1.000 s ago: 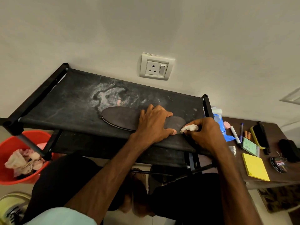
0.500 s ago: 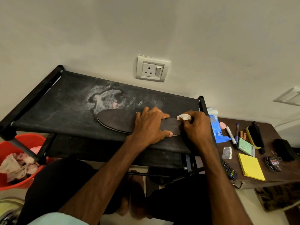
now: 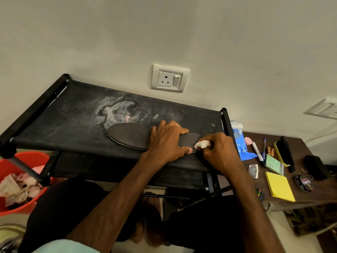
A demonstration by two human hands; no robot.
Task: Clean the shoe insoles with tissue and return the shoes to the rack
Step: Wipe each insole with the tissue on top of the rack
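Right now the dark, flat, oval insole (image 3: 131, 136) lies lengthwise on the black fabric top shelf of the shoe rack (image 3: 73, 115), out of its shoe, just in front of a whitish dusty stain (image 3: 116, 110) on the cloth. The left hand (image 3: 167, 141) lies across its middle with fingers spread and fairly straight, thumb at the near edge, pressing down. That looks like a brace, so the thin, light piece does not slide or curl on the sagging fabric while it is rubbed. The right hand (image 3: 218, 152) has its fingers curled tight around a small white wad of tissue (image 3: 201, 144), pinched at the fingertips so that only a nub sticks out and touches the insole's right end, just beside the left thumb. A small firm wad held that way probably lets pressure go into one spot. The step in hand seems to be wiping that end; the long left part lies uncovered, and whether it is already clean I cannot tell. An orange plastic bucket (image 3: 29, 156) stands at the rack's left end, holding crumpled used tissues (image 3: 18, 189), likely set there as a bin within easy reach. To the right, a brown wooden side table (image 3: 324, 189) carries a blue plastic packet (image 3: 240, 145) and a yellow sticky-note pad (image 3: 279, 187). The shoe itself I cannot make out clearly, so returning it to the rack is not yet done.
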